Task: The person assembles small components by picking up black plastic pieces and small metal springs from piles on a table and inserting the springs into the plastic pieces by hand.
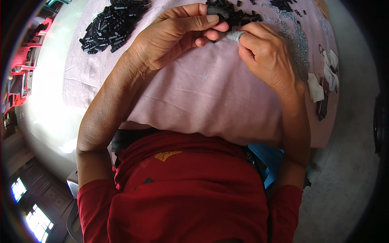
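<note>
My left hand pinches a small black plastic part between thumb and fingers, over a pink cloth spread on the table. Its index fingertip wears a dark cover. My right hand meets it from the right, a grey cover on its fingertip, touching the same black part. A small heap of black parts lies just behind both hands. What the right fingers grip is hidden.
A big pile of black tube-like parts lies at the far left on the cloth. A mound of thin silvery metal pieces sits at the right. White rags lie near the right table edge. Red plastic chairs stand far left.
</note>
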The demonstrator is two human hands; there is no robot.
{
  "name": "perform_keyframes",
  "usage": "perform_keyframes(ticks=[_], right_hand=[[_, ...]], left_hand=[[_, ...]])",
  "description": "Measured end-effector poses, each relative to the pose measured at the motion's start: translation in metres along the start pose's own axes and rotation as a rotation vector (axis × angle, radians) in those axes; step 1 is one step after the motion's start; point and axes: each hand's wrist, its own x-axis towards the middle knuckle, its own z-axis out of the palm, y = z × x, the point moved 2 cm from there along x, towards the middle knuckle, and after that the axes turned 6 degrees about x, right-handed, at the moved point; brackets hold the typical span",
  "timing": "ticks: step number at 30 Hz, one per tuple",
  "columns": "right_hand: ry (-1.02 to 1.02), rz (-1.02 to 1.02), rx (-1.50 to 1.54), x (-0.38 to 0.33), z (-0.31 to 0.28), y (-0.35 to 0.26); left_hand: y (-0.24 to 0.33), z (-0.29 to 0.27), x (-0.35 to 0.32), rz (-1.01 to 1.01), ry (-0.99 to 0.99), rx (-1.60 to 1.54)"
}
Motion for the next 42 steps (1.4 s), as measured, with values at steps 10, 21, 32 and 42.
perform_keyframes(ticks=[10,21,32,42], right_hand=[[0.229,0.613,0.918,-0.007,-0.007,0.009],[0.366,0.368,0.808,-0.002,-0.004,-0.007],[0.334,0.522,0.862,-0.012,-0.012,0.002],[0.389,0.469,0.816,-0.007,-0.013,-0.009]], left_hand=[[-0.003,0.010,-0.001,-0.030,0.015,0.084],[-0.010,0.012,0.001,-0.066,-0.106,-0.106],[-0.014,0.010,0.001,-0.075,-0.083,-0.120],[-0.010,0.015,-0.001,-0.091,-0.019,-0.046]])
